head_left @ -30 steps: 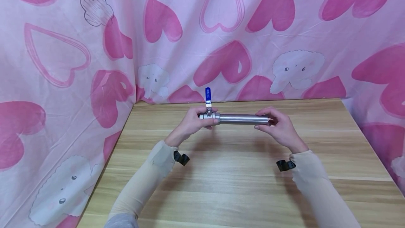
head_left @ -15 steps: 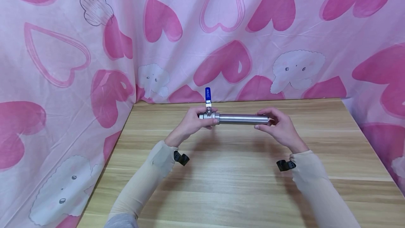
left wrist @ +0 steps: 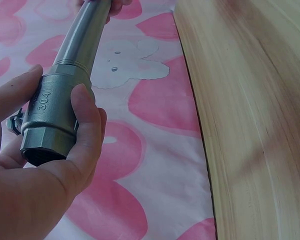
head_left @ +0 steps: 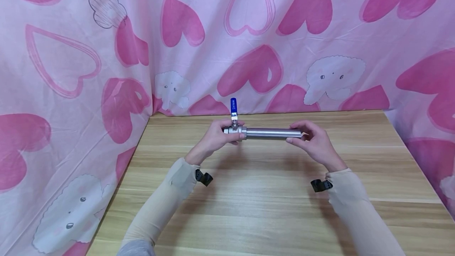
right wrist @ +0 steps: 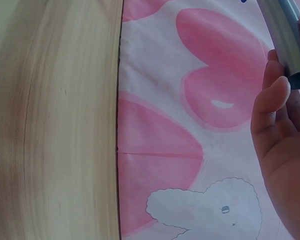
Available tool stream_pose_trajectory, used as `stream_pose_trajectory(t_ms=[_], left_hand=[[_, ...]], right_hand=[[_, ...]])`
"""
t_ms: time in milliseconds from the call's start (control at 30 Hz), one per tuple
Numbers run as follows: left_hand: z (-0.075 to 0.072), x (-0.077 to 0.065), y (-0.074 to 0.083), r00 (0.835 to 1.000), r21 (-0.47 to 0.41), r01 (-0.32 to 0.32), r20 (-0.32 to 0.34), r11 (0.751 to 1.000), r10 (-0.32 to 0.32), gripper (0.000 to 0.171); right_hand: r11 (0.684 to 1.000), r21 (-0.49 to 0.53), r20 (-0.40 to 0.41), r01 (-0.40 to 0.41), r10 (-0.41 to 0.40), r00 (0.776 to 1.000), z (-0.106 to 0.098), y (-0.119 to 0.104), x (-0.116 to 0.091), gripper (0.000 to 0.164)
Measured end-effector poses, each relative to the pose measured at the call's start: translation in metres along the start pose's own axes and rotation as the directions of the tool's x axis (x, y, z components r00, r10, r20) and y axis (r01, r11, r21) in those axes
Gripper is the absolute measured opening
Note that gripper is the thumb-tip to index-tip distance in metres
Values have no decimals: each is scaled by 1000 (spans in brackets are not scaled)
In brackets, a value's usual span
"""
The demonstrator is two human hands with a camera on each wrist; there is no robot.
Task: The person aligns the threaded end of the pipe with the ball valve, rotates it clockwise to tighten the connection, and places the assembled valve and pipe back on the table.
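My left hand point(head_left: 214, 136) grips a steel ball valve point(head_left: 235, 130) between thumb and fingers. Its blue lever handle point(head_left: 233, 106) points away from me, toward the curtain. From the valve's right side runs a straight steel pipe point(head_left: 273, 133), held level above the table. In the left wrist view, "304" is embossed on the valve body point(left wrist: 46, 107), and its open threaded end faces the palm. My right hand point(head_left: 315, 143) holds the pipe's free end, thumb on the near side and fingers curled round the far side. The right wrist view shows the pipe's end point(right wrist: 290, 50) between them.
A wooden table point(head_left: 256, 208) lies below both hands. Pink heart-print curtain point(head_left: 249, 70) hangs behind the table and along its left and right sides. A black wrist mount point(head_left: 204, 177) sits on the left sleeve, and another black mount point(head_left: 321, 185) on the right.
The right thumb and fingers have shifted very slightly at the pipe's end. The left hand, valve and pipe stay in place.
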State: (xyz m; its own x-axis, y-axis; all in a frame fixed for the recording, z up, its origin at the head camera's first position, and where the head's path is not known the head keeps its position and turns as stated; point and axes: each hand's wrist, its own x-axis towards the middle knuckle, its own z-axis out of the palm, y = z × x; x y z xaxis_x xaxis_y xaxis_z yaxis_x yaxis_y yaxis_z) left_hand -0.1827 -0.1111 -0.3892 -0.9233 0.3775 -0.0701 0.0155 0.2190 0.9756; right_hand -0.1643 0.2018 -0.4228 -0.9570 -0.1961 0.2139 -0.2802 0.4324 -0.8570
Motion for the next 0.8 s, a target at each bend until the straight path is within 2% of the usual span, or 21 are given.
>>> stream_pose_trajectory(t_ms=[367,800], left_hand=[[0,1,-1,1000,30,-7,-1,1000,7,39],[1,1,-1,1000,46,-7,0,999,7,39]], right_hand=[[999,38,7,-2,2,1000,1,2,1,34],[999,-31,31,-17,18,999,1,6,3,28]])
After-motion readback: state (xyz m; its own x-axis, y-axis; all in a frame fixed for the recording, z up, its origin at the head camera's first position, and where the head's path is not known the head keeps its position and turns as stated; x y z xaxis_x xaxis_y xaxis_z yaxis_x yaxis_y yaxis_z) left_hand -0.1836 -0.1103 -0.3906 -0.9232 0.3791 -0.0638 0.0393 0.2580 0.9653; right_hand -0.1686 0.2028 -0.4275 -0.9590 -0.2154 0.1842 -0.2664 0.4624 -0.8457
